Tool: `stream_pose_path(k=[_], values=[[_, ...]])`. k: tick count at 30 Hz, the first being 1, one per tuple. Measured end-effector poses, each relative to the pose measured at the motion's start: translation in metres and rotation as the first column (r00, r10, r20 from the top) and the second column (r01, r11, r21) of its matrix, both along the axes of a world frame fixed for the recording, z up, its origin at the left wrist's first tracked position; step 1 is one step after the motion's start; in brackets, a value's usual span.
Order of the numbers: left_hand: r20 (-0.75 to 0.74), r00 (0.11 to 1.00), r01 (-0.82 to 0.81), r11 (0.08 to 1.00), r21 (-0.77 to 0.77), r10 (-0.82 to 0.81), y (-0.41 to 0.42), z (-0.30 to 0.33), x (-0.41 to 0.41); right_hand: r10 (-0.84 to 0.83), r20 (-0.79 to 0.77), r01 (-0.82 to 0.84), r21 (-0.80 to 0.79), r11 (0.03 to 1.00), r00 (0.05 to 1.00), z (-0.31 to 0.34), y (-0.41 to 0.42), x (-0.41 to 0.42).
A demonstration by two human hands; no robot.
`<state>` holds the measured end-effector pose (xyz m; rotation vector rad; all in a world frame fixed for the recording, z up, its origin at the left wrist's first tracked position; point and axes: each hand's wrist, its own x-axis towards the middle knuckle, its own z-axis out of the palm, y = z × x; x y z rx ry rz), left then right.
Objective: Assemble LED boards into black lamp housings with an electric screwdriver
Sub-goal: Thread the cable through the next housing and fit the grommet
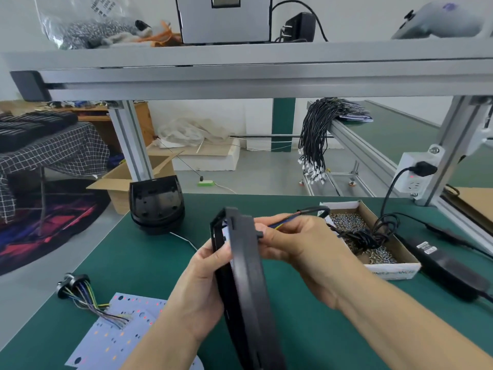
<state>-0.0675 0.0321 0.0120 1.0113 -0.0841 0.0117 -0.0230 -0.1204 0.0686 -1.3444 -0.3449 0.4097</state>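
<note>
Both hands hold one black housing (246, 279) on edge above the green mat (306, 329), its open face turned left. The left hand (202, 287) grips it from the left, thumb pressed on the rim near the top and the other fingers hidden behind the shell. The right hand (296, 244) is closed at the housing's back, fingertips against a small tab there, and pinches a cable (306, 211) whose coloured wires run out between thumb and forefinger, then arch away to the right. A strip of white board shows inside the housing, just beside the left thumb.

Loose LED boards (117, 335) lie flat on the mat at lower left, well apart from the hands, with a wired black connector (72, 285) resting at their upper edge. A stack of empty housings (157, 206) stands at the mat's far left edge. To the right of the hands sits a cardboard box of screws (373, 236), a coiled black cord lying across it. The screwdriver (440, 260) lies on the mat just beyond the box, untouched.
</note>
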Motion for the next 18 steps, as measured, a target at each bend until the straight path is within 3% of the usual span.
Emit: stream_pose_path(k=[4, 9, 13, 18], values=[[0.066, 0.997, -0.046, 0.999, 0.008, 0.045, -0.004, 0.014, -0.004, -0.026, -0.008, 0.027, 0.065, 0.998, 1.000, 0.001, -0.002, -0.006], [0.076, 0.992, -0.104, 0.994, 0.046, 0.100, -0.006, 0.022, -0.012, 0.157, -0.194, -0.118, 0.199, 0.973, 0.968, 0.004, -0.015, -0.008], [0.177, 0.975, -0.162, 0.977, 0.140, 0.136, -0.007, 0.022, -0.021, 0.231, -0.300, -0.191, 0.156, 0.969, 0.926, 0.003, -0.027, -0.016], [0.202, 0.975, -0.144, 0.957, 0.251, 0.094, -0.009, 0.023, -0.021, 0.265, -0.274, -0.228, 0.159, 0.961, 0.925, 0.003, -0.037, -0.018]])
